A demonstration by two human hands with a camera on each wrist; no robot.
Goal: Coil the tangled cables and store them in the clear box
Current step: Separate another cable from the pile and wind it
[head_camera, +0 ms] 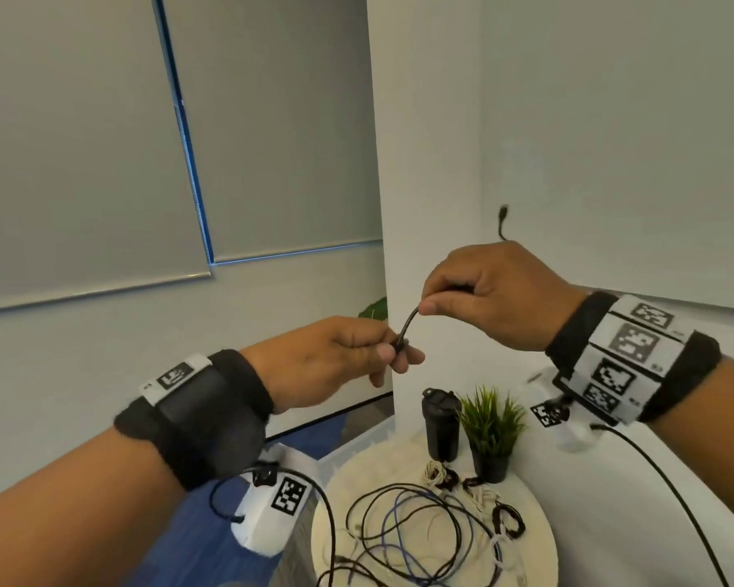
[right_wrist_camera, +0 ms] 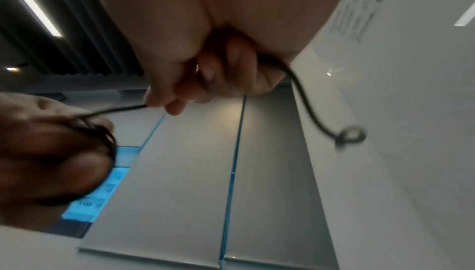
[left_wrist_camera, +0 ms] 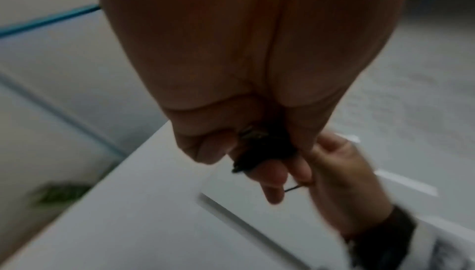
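Both hands are raised in front of the wall, working one thin black cable (head_camera: 408,321). My left hand (head_camera: 344,353) grips a small coiled bundle of it (left_wrist_camera: 259,150) between curled fingers and thumb. My right hand (head_camera: 475,290) pinches the cable a short way up from the coil, and the free end with its plug (head_camera: 503,213) sticks up behind that hand. In the right wrist view the cable tail (right_wrist_camera: 349,135) dangles with a small loop. Below, several tangled black, blue and white cables (head_camera: 420,527) lie on the round white table (head_camera: 534,544). No clear box shows in any view.
A black tumbler (head_camera: 441,425) and a small potted plant (head_camera: 490,434) stand at the table's far edge. Small tied cable bundles (head_camera: 507,519) lie beside them. Blue carpet (head_camera: 204,523) lies to the left, and a white wall corner (head_camera: 382,205) rises just behind the hands.
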